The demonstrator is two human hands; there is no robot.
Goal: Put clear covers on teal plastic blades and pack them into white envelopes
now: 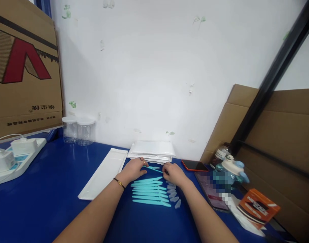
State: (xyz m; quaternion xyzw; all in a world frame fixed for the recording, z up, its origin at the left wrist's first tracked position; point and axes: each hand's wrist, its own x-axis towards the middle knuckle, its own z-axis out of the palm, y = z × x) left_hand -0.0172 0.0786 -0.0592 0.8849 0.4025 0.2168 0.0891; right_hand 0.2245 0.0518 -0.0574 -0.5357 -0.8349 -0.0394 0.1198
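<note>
Both hands meet over a turquoise eyebrow razor (157, 170), held slantwise between them. The fingers of my left hand (134, 168) pinch its left end. My right hand (173, 173) has its fingers closed around the other end, hiding the tip. Just behind it, part of another turquoise razor (154, 167) shows. Several more razors (149, 193) lie in a row in front of my hands, handles to the left. Beside their right ends, several small translucent caps (172, 194) form a column on the blue table (103, 219).
White padded envelopes (151, 148) are stacked at the wall, and one envelope (103, 175) lies left. Two clear jars (85, 132) and a power strip (28, 153) stand farther left. Right are phones (194, 165), a bottle (231, 170), an orange box (257, 207) and cardboard (283, 145).
</note>
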